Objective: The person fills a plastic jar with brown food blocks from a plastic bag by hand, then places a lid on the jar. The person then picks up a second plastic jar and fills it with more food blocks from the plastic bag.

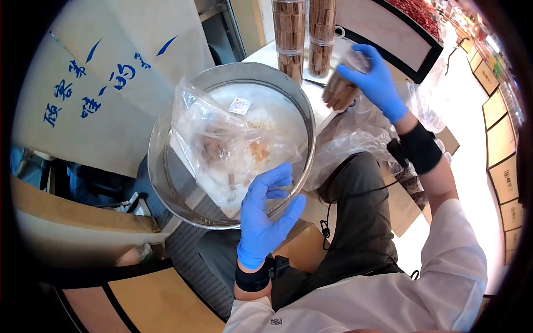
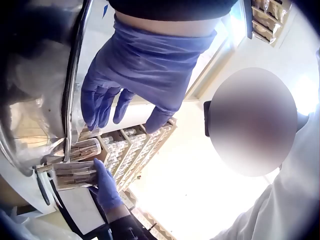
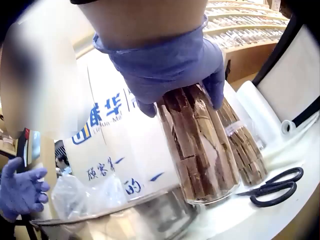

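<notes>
The right hand [image 1: 376,80] grips a clear jar packed with brown sticks [image 1: 340,91], held tilted beside the white table; in the right wrist view the gloved fingers clasp the end of this jar [image 3: 200,150]. The left hand [image 1: 265,216], in a blue glove, is held at the near rim of a round metal pan [image 1: 311,130], fingers relaxed and holding nothing. Inside the pan lie a clear plastic bag [image 1: 202,119] and a small white packet [image 1: 240,106]. From the left wrist view, the left hand [image 2: 145,75] hangs with loose fingers beside the pan's rim.
Stacked jars of sticks [image 1: 290,33] stand on the white table [image 1: 260,55]. Black scissors [image 3: 275,189] and a white roll [image 3: 260,110] lie by them. Clear plastic bags [image 1: 355,136] hang right of the pan. A white box with blue writing [image 1: 105,61] stands at the left.
</notes>
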`<action>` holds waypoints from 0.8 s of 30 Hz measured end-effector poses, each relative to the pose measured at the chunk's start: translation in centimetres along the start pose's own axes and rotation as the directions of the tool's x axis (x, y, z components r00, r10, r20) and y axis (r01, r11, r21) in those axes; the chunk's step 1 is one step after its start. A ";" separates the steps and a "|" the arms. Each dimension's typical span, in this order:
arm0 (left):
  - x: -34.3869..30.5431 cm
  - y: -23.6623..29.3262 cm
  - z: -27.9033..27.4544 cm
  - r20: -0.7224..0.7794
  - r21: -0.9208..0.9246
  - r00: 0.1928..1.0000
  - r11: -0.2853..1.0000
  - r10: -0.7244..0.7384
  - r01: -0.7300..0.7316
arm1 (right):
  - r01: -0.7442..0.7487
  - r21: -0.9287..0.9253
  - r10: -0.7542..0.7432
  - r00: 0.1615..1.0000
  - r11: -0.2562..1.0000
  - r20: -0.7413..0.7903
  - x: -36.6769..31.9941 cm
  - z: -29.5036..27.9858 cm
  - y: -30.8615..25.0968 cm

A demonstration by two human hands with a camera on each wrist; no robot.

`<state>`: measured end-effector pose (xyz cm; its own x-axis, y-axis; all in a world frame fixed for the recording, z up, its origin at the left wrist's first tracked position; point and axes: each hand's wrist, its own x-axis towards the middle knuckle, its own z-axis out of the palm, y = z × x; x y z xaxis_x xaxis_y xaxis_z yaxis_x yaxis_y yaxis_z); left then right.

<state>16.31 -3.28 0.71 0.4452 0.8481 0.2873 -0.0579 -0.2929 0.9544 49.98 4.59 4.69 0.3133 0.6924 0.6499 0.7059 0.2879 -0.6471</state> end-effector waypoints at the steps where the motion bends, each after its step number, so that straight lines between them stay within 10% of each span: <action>1: 0.0 -0.1 0.0 -0.007 0.031 1.000 1.000 0.005 -0.005 | -0.076 -0.028 0.077 0.994 0.997 0.077 0.7 1.1 0.7; 5: 0.1 -0.3 0.1 -0.008 0.063 1.000 0.998 0.008 -0.008 | -0.063 -0.167 0.102 0.966 0.984 0.237 2.6 6.1 5.1; 14: 0.0 -0.2 0.3 0.029 0.037 1.000 0.999 -0.001 0.000 | -0.001 -0.234 0.012 0.999 0.972 0.045 1.9 7.9 4.7; 18: -0.1 0.3 0.8 -0.009 0.065 1.000 0.998 -0.001 0.002 | -0.299 0.105 0.282 0.947 0.949 0.151 -4.0 0.4 5.7; 20: -0.6 -0.3 1.2 0.014 0.022 1.000 1.000 0.020 -0.021 | -0.451 0.087 0.390 0.842 0.889 0.372 -8.2 -4.4 6.8; 24: -1.0 1.2 3.1 0.322 0.057 0.940 0.993 -0.112 0.099 | -0.741 -0.317 0.706 0.288 0.592 0.647 -15.3 -11.1 6.5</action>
<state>18.56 -5.91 1.34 0.7124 0.6883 0.1369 0.0376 -0.2322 0.9719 56.82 -11.49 -4.99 0.1779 0.8305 -0.5278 0.3872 -0.5522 -0.7384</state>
